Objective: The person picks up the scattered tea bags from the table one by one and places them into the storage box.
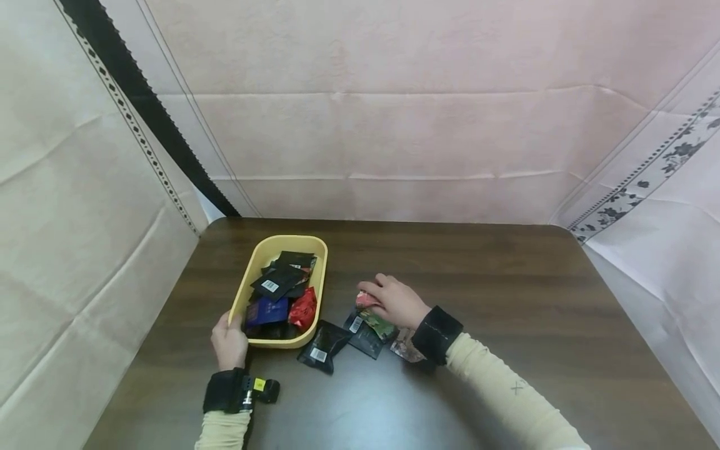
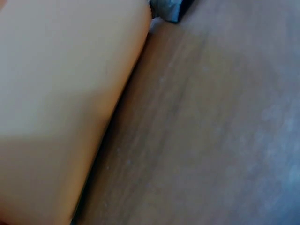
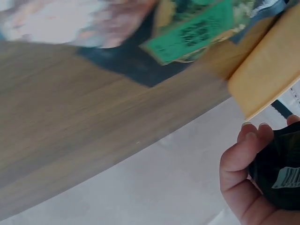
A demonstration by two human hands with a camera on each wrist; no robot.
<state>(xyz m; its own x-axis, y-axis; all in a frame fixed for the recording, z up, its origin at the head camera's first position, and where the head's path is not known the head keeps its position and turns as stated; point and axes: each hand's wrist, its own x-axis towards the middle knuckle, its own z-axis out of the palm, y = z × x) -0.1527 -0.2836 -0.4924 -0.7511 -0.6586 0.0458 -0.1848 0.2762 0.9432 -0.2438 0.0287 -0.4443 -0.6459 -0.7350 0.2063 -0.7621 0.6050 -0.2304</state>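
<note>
My left hand grips the near left corner of a yellow plastic basket. In the left wrist view the basket's pale outer wall fills the left side, and the hand is barely seen. Inside lie several black sachets, a blue packet and a red packet. To the right of the basket, my right hand holds a small packet that shows pinkish red from above. Its dark side with a barcode faces the right wrist camera, fingers curled round it.
On the brown table, a black sachet lies against the basket's near right corner. Below the right hand are a dark sachet, a green packet and a brownish patterned packet. Pale cloth hangs behind the table.
</note>
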